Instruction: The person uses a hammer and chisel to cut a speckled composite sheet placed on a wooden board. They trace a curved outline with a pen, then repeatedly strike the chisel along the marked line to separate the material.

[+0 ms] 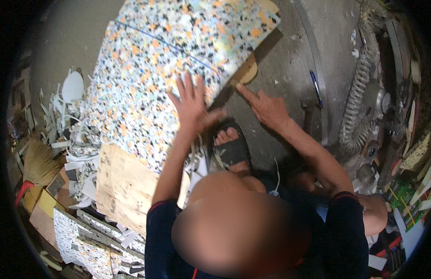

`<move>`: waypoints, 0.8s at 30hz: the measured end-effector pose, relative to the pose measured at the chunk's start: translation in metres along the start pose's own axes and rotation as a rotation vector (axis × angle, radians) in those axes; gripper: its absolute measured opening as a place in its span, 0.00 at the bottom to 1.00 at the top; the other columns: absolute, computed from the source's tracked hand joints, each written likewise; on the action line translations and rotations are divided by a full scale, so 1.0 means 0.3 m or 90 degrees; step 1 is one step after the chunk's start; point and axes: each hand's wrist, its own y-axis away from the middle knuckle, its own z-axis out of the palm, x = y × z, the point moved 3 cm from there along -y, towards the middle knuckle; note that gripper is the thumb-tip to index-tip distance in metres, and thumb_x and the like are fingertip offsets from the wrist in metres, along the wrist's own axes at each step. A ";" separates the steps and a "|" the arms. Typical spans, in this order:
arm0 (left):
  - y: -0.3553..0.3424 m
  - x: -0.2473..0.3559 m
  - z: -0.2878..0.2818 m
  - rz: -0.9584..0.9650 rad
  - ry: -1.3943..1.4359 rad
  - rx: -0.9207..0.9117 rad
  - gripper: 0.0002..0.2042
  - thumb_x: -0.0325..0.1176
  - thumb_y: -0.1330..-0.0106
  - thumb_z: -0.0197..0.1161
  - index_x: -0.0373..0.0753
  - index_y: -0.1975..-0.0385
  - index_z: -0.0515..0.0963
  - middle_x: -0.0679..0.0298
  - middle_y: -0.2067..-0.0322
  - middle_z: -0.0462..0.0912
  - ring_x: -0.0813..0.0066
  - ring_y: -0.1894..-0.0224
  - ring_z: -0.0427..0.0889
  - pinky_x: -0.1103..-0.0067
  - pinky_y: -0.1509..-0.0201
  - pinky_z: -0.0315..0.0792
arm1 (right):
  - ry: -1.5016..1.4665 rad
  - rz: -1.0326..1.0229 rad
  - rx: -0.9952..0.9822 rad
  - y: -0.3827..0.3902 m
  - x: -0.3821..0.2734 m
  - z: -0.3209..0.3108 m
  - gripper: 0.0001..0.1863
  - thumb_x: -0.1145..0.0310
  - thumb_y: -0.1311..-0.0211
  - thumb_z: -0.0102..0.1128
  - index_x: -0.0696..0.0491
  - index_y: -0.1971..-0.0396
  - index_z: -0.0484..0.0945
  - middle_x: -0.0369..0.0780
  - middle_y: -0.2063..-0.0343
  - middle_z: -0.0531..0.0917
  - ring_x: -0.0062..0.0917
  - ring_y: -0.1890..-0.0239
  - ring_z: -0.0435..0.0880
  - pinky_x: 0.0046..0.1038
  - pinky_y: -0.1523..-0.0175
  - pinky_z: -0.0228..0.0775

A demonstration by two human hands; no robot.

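A large speckled foam sheet [145, 79], white with orange, black and pale blue flecks, lies in front of me with a dark blue line across it. My left hand [191, 103] rests on its right part, fingers spread. Just past the sheet's right edge, my right hand [266, 108] stretches out its index finger, the other fingers curled, holding nothing that I can see. That fingertip is at a tan board with a rounded edge [248, 70], mostly covered by the sheet; whether they touch I cannot tell. A blue pen [316, 89] lies on the floor to the right.
At the left are a straw broom [41, 162], heaped white offcuts [73, 88] and a plywood piece [120, 181]. More speckled foam [69, 237] lies lower left. A coiled hose [357, 97] and assorted clutter line the right. My sandalled foot [230, 144] stands beside the sheet.
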 end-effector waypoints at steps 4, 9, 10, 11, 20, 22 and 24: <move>0.091 -0.011 -0.023 0.000 0.020 0.037 0.43 0.38 0.41 0.70 0.40 0.24 0.57 0.40 0.25 0.52 0.40 0.22 0.50 0.40 0.27 0.49 | 0.003 0.030 -0.068 0.062 0.017 0.004 0.41 0.69 0.32 0.58 0.31 0.22 0.54 0.46 0.70 0.75 0.45 0.77 0.79 0.45 0.73 0.74; 0.249 -0.177 -0.294 -0.099 0.435 0.283 0.36 0.20 0.41 0.56 0.34 0.27 0.59 0.42 0.31 0.68 0.52 0.30 0.70 0.62 0.29 0.66 | -0.008 0.026 -0.125 0.247 0.097 -0.015 0.41 0.70 0.33 0.59 0.37 0.22 0.53 0.47 0.69 0.75 0.46 0.74 0.80 0.44 0.69 0.75; 0.298 -0.211 -0.349 -0.178 0.559 0.325 0.35 0.19 0.41 0.52 0.32 0.28 0.60 0.43 0.33 0.71 0.56 0.33 0.74 0.68 0.31 0.69 | -0.017 0.014 -0.126 0.264 0.105 -0.029 0.42 0.70 0.33 0.60 0.40 0.22 0.53 0.48 0.69 0.75 0.47 0.72 0.80 0.45 0.67 0.75; 0.344 -0.247 -0.395 -0.275 0.597 0.362 0.35 0.19 0.41 0.50 0.31 0.28 0.60 0.44 0.33 0.72 0.60 0.34 0.75 0.70 0.34 0.70 | -0.026 0.009 -0.136 0.274 0.113 -0.045 0.42 0.70 0.34 0.61 0.42 0.22 0.52 0.49 0.69 0.75 0.47 0.71 0.80 0.45 0.65 0.76; 0.217 0.033 -0.133 -0.056 0.233 0.168 0.35 0.30 0.43 0.71 0.36 0.32 0.70 0.40 0.29 0.62 0.38 0.25 0.57 0.50 0.27 0.58 | -0.208 0.344 0.195 -0.076 0.171 -0.252 0.18 0.66 0.44 0.72 0.61 0.59 0.78 0.52 0.64 0.83 0.44 0.65 0.83 0.40 0.59 0.74; 0.166 0.074 -0.073 -0.105 0.276 0.193 0.31 0.40 0.44 0.74 0.36 0.40 0.77 0.41 0.36 0.71 0.38 0.32 0.67 0.52 0.33 0.65 | -0.485 0.426 0.203 -0.258 0.164 -0.224 0.21 0.64 0.42 0.74 0.61 0.56 0.76 0.46 0.63 0.82 0.35 0.63 0.81 0.36 0.58 0.73; 0.109 0.053 -0.063 -0.219 0.513 0.279 0.28 0.47 0.40 0.72 0.34 0.44 0.80 0.43 0.43 0.77 0.41 0.38 0.72 0.53 0.37 0.66 | -0.641 0.442 0.294 -0.401 0.136 -0.211 0.23 0.65 0.41 0.74 0.61 0.53 0.75 0.45 0.59 0.81 0.31 0.61 0.82 0.36 0.58 0.74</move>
